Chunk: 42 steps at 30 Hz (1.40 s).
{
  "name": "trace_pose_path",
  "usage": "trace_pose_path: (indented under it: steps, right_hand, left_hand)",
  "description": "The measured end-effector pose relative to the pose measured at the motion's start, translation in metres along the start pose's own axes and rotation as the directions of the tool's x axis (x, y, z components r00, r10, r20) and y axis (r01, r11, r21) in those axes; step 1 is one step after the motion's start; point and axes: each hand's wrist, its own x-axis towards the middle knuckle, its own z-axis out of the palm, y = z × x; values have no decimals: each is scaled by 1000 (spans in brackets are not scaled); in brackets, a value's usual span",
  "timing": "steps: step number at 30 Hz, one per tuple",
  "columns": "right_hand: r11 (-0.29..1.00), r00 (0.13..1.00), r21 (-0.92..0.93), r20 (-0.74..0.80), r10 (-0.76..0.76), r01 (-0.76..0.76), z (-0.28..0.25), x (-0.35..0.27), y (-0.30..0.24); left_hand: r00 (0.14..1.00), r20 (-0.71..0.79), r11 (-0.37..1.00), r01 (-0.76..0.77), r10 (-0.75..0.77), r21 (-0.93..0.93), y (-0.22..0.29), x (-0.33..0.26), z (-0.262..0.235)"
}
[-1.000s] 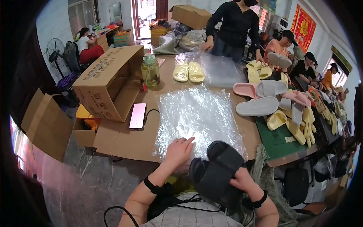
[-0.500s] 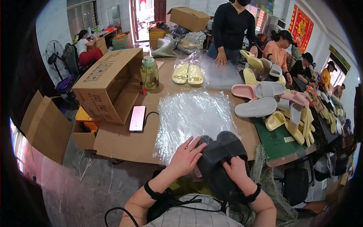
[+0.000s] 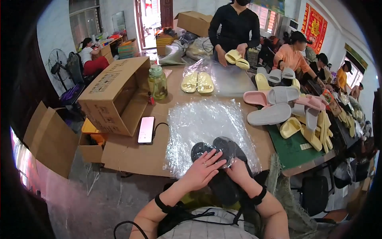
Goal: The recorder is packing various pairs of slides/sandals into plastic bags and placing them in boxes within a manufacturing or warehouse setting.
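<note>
Black slide sandals [image 3: 223,189], one pair, lie directly beneath L hand [image 3: 203,169] and against R hand [image 3: 238,172]; far ends overlap clear plastic bags [image 3: 207,119] (inside or on top: can't tell), near ends toward wearer's body. L hand: palm down, fingers slightly spread across far ends. R hand: fingers curled, holding pair approx. mid-length, R side. Smartphone [image 3: 146,129] lies L of bags; bagged yellow slides [image 3: 197,83] sit beyond, nr drinks bottle [image 3: 158,83]

Black wristbands [image 3: 162,204], pale grey striped top [image 3: 201,228]
</note>
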Motion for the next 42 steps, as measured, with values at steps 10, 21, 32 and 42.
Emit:
trace_pose_path:
  steps: [10, 21, 32, 42]
  right_hand:
    - [946, 949, -88, -46, 311, -314, 10, 63, -13]
    - [950, 892, 12, -341, 297, -312, 34, 154, -3]
    - [970, 978, 126, -24, -205, 207, -33, -1, -28]
    - [998, 951, 63, -308, 9, 11, -83, -53, 41]
  left_hand:
    - [992, 30, 948, -108, 123, -300, 11, 8, -4]
    - [997, -72, 999, -34, 32, -26, 1, -6, -36]
    - [920, -99, 914, 389, -380, 114, -17, -51, -15]
    - [777, -272, 821, 508, -568, -262, -22, -65, -22]
